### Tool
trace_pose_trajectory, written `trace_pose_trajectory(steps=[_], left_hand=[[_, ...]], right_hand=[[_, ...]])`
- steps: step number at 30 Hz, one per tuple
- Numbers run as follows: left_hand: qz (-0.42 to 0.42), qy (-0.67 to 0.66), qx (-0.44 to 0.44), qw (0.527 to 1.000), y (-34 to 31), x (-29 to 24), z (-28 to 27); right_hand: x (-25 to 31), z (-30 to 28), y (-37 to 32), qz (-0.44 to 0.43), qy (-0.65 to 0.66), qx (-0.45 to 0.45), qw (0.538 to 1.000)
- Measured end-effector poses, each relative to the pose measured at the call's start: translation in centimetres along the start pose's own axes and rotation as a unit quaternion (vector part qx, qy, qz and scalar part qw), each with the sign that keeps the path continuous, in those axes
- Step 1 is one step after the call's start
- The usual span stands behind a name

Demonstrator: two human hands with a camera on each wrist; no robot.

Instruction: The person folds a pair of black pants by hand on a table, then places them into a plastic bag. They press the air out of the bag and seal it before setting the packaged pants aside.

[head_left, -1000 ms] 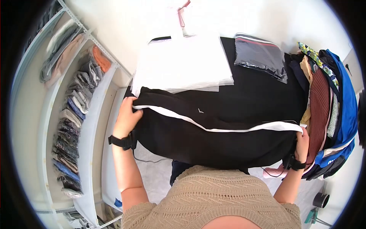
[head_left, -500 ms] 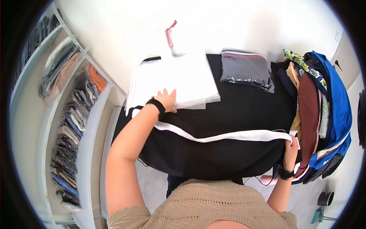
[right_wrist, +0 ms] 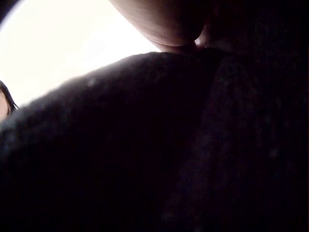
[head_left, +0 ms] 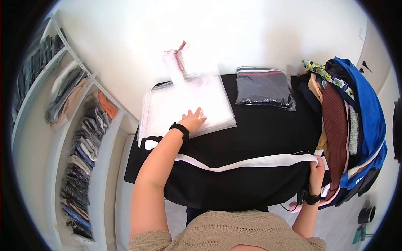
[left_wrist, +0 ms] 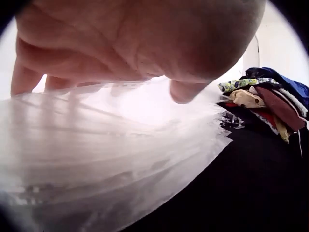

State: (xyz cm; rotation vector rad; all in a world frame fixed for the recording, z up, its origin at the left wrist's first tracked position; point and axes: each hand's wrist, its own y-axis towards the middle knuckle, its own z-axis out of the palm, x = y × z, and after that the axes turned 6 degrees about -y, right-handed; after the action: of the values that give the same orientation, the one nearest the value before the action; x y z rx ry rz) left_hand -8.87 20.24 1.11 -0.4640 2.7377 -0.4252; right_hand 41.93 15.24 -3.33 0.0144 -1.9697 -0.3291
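My left hand [head_left: 193, 121] lies over the stack of clear plastic bags [head_left: 167, 104], its fingers spread. In the left wrist view the palm [left_wrist: 120, 38] hangs above the milky plastic [left_wrist: 96, 145], fingertips at its surface. A black garment [head_left: 234, 184] with a long white stripe [head_left: 251, 161] stretches along the front of the black-covered table. Its right end is held by my right hand [head_left: 317, 173], which pinches the edge where the stripe ends. The right wrist view is mostly dark cloth [right_wrist: 120, 145], with part of the hand [right_wrist: 164, 24] above it.
A bagged dark garment [head_left: 266, 88] lies at the table's back. Piled clothes [head_left: 335, 113] stand at the right edge. A pink bottle [head_left: 172, 65] is behind the bags. Shelves [head_left: 58, 146] of bagged clothes line the left wall.
My left hand let go of the garment's left end and reached forward onto the plastic bags, then slid slightly right. The right hand kept its hold. The head view has shifted.
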Motion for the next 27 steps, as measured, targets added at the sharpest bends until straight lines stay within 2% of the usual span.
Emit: trace_pose_trajectory(steps=[1,3,6,9,10,13,16,18,20,22,24,25,27], left_hand=[[0.003,0.000,0.003,1.000,0.0,-0.2,0.1],[0.021,0.019,-0.065,0.997,-1.2,-0.5,0.0],[0.135,-0.007,-0.171,0.976,-3.1,2.4,-2.2],[0.246,-0.077,-0.302,0.918,-11.3,5.2,-5.0],[0.240,-0.090,-0.335,0.906,-14.3,6.1,-5.4],[0.118,-0.153,-0.396,0.898,-21.9,10.5,-3.4],[-0.035,-0.212,-0.484,0.848,-26.3,15.3,4.0],[-0.127,-0.293,-0.474,0.821,-28.1,16.6,8.5],[-0.120,-0.385,-0.455,0.794,-28.6,18.2,12.6],[-0.142,-0.366,-0.487,0.780,-28.5,17.2,13.7],[-0.171,-0.516,-0.389,0.744,-28.2,16.6,12.8],[-0.159,-0.505,-0.399,0.749,-27.9,16.4,12.3],[-0.168,-0.509,-0.396,0.746,-27.5,16.5,11.0]], right_hand=[[0.2,0.0,0.0,0.001,-0.001,0.007,1.000],[0.3,-0.1,0.0,0.005,0.000,0.019,1.000],[-0.2,-0.1,0.2,-0.003,-0.032,0.017,0.999],[0.1,-0.2,0.1,-0.015,-0.052,0.017,0.998],[0.2,-0.2,0.1,-0.018,-0.053,0.021,0.998],[-0.7,-0.4,0.6,-0.039,-0.060,0.027,0.997],[-1.0,-0.3,0.6,-0.024,-0.065,0.017,0.997],[-1.3,-0.5,0.9,-0.037,-0.071,0.032,0.996],[-1.0,-0.1,0.9,-0.031,-0.057,0.030,0.997],[-1.0,-0.1,1.1,-0.025,-0.045,0.028,0.998],[-1.0,-0.5,1.3,-0.014,-0.042,0.056,0.997],[-0.8,-0.8,1.2,-0.017,-0.043,0.058,0.997],[0.3,-1.5,0.7,-0.053,-0.175,0.057,0.982]])
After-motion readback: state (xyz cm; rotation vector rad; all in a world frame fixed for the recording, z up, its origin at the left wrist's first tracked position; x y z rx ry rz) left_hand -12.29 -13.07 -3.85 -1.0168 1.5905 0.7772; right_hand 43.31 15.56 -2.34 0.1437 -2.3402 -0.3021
